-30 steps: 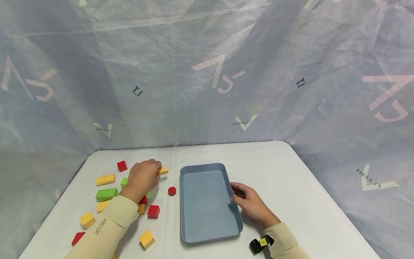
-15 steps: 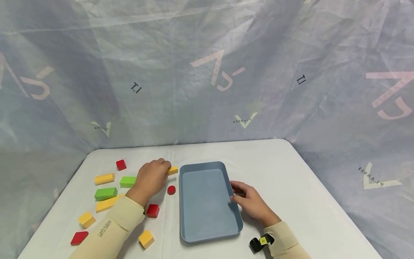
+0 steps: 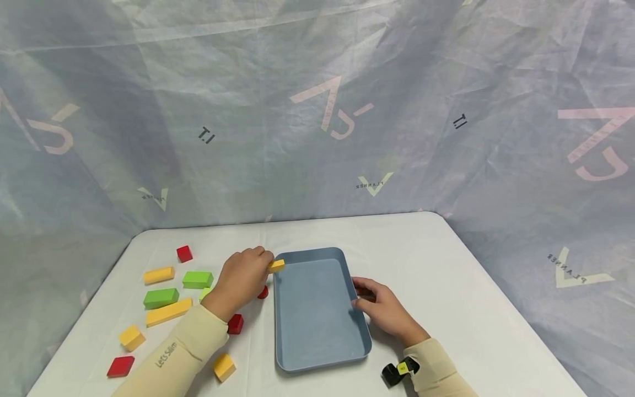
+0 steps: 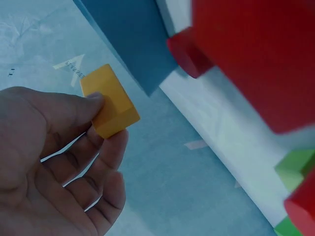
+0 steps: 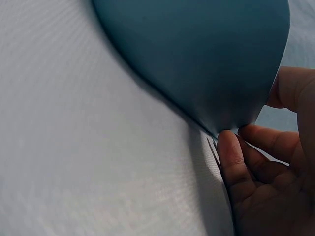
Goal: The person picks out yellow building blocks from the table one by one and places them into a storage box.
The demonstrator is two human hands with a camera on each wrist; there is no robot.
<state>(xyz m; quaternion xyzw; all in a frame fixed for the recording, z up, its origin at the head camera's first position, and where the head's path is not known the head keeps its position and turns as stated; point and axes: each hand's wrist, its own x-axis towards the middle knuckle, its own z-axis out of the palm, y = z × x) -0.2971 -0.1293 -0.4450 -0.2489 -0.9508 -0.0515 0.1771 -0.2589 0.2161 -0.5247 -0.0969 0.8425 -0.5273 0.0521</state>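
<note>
My left hand pinches a small yellow block between thumb and fingers. It holds the block up at the far left corner of the blue-grey tray. In the left wrist view the yellow block is apart from the tray's wall. On the right side of the tray, my right hand grips the rim, its thumb at the edge and its fingers against the outer wall. A red cylinder lies between the left hand and the tray, partly hidden.
Left of the tray lie green blocks, a long yellow block, a yellow cylinder, yellow cubes and red blocks. The left forearm covers part of this area. A fabric backdrop rises behind the white table.
My left hand has moved right with the yellow block, from among the blocks to the tray's far left corner. The right hand stays at the tray's right side.
</note>
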